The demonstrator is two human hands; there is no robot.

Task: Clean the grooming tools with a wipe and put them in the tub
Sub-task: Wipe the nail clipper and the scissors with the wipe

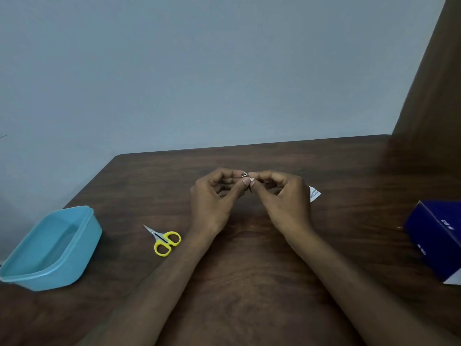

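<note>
Above the middle of the table my left hand [216,196] pinches a small metal grooming tool [244,174], of which only the tip shows between my fingers. My right hand [282,196] meets it fingertip to fingertip and pinches a small white wipe [252,180] against the tool. A torn white wipe sachet [314,194] lies just behind my right hand. Small scissors with yellow handles [164,240] lie shut on the table left of my left forearm. The light blue plastic tub [53,248] stands with nothing in it at the table's left edge.
A dark blue cardboard box [439,240] sits at the right edge of the brown wooden table [249,283]. A grey wall runs behind the table, and a dark brown panel rises at the far right.
</note>
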